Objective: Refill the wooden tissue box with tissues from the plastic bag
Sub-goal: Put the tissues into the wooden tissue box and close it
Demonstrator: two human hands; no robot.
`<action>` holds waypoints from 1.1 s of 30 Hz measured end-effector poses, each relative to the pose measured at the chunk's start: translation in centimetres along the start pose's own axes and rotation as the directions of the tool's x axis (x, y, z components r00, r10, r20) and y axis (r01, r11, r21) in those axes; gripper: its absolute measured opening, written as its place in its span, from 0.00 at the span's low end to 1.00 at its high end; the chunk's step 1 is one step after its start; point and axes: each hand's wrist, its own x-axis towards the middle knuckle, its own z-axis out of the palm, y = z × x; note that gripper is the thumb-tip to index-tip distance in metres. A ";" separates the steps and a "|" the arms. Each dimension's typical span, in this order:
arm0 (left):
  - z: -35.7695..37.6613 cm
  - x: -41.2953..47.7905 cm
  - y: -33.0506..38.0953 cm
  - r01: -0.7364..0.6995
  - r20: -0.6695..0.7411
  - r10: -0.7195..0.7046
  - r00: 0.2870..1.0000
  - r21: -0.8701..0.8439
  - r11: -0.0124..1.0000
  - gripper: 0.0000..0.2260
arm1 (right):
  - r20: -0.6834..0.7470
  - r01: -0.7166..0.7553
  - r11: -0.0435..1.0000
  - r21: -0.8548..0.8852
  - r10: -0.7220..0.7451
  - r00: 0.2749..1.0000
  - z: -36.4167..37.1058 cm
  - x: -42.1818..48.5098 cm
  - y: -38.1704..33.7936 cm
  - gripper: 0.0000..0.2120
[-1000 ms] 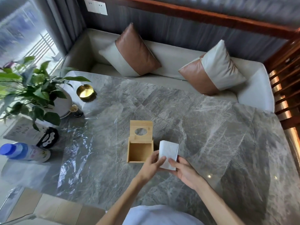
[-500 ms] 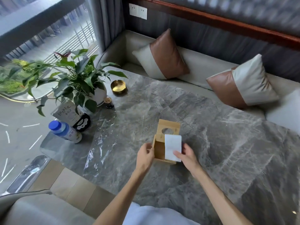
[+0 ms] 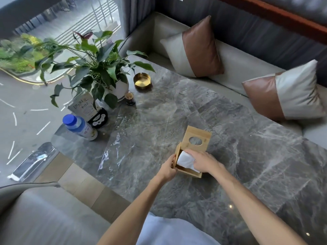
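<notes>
Pressing tissues (image 3: 185, 160) into box (image 3: 192, 172) — lid (image 3: 196, 139) upright | hands (image 3: 201, 161) on it

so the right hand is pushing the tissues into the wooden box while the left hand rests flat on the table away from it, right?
Not quite. In the head view the right hand is pushing the tissues into the wooden box, but the left hand is not flat on the table; it grips the box's left side, steadying it.
</notes>
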 end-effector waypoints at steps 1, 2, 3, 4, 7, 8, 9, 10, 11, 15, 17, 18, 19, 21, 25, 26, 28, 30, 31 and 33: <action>0.1 0.0 0.0 0.000 -0.005 0.000 1.000 -0.001 1.000 0.33 | 0.014 0.012 0.999 -0.042 -0.011 1.000 0.2 0.3 -0.4 0.29; 0.2 0.0 -0.2 -0.003 -0.011 0.003 1.000 0.001 1.000 0.33 | 0.030 0.019 0.997 -0.075 -0.017 0.999 0.4 0.6 -0.8 0.27; 0.3 0.0 -0.3 -0.006 -0.022 0.006 1.000 0.007 1.000 0.33 | 0.048 0.023 0.995 -0.099 -0.018 0.999 0.7 0.9 -1.1 0.25; 0.3 0.1 -0.5 -0.010 -0.035 0.011 0.999 0.015 1.000 0.33 | 0.067 0.020 0.994 -0.109 -0.013 0.998 1.0 1.2 -1.3 0.24; 0.7 0.0 -0.6 -0.019 -0.068 0.020 0.998 0.017 1.000 0.33 | 0.118 -0.003 0.997 -0.073 0.011 0.993 1.9 2.1 -1.6 0.19; 0.8 0.0 -0.5 -0.022 -0.075 0.023 0.997 0.011 1.000 0.32 | 0.134 -0.013 0.998 -0.063 0.022 0.991 2.3 2.4 -1.7 0.18; 0.9 -0.1 -0.5 -0.025 -0.079 0.026 0.997 0.006 1.000 0.33 | 0.151 -0.028 0.998 -0.054 0.036 0.988 2.5 2.8 -1.7 0.18; 1.1 -0.2 -0.5 -0.028 -0.080 0.028 0.996 0.002 1.000 0.33 | 0.170 -0.043 0.998 -0.047 0.051 0.984 2.7 3.1 -1.7 0.20; 1.2 -0.2 -0.6 -0.028 -0.079 0.028 0.996 -0.001 1.000 0.34 | 0.190 -0.059 0.997 -0.043 0.067 0.980 2.8 3.5 -1.6 0.21; 1.3 0.2 -0.9 -0.027 -0.093 0.026 0.995 -0.009 1.000 0.35 | 0.224 -0.102 0.995 -0.024 0.104 0.969 3.2 5.0 -1.0 0.22; 1.4 0.5 -1.0 -0.021 -0.095 0.019 0.995 -0.025 0.999 0.35 | 0.215 -0.101 0.995 -0.005 0.100 0.971 3.2 5.4 -1.0 0.23; 1.5 0.5 -0.9 -0.020 -0.093 0.017 0.996 -0.033 0.999 0.35 | 0.207 -0.110 0.994 0.004 0.107 0.973 3.2 5.6 -1.0 0.22; 1.6 0.5 -1.0 -0.021 -0.092 0.017 0.996 -0.038 0.999 0.35 | 0.200 -0.126 0.992 0.008 0.122 0.972 3.3 5.7 -1.1 0.22; 1.6 0.5 -1.0 -0.025 -0.093 0.021 0.995 -0.045 0.999 0.36 | 0.184 -0.168 0.986 0.011 0.163 0.969 3.4 5.9 -1.2 0.21; 1.9 0.5 -1.3 -0.026 -0.117 0.018 0.993 -0.068 0.997 0.34 | 0.052 -0.210 0.977 0.019 0.209 0.977 4.8 5.4 -1.5 0.26; 1.9 0.5 -1.3 -0.024 -0.120 0.016 0.993 -0.068 0.997 0.33 | 0.007 -0.197 0.980 0.010 0.197 0.980 5.2 5.1 -1.5 0.26; 2.0 0.5 -1.4 -0.020 -0.125 0.012 0.992 -0.061 0.998 0.32 | -0.051 -0.163 0.987 0.009 0.163 0.985 5.8 4.7 -1.4 0.23; 2.1 0.5 -1.4 -0.022 -0.129 0.015 0.992 -0.053 0.998 0.32 | -0.062 -0.135 0.990 0.039 0.137 0.989 6.0 4.3 -1.2 0.22; 2.1 0.4 -1.4 -0.023 -0.130 0.016 0.991 -0.053 0.998 0.32 | -0.061 -0.124 0.991 0.056 0.127 0.990 5.8 4.1 -1.1 0.22; 2.1 0.3 -1.2 -0.022 -0.128 0.014 0.992 -0.054 0.998 0.32 | -0.052 -0.112 0.991 0.077 0.117 0.992 5.5 3.9 -1.1 0.21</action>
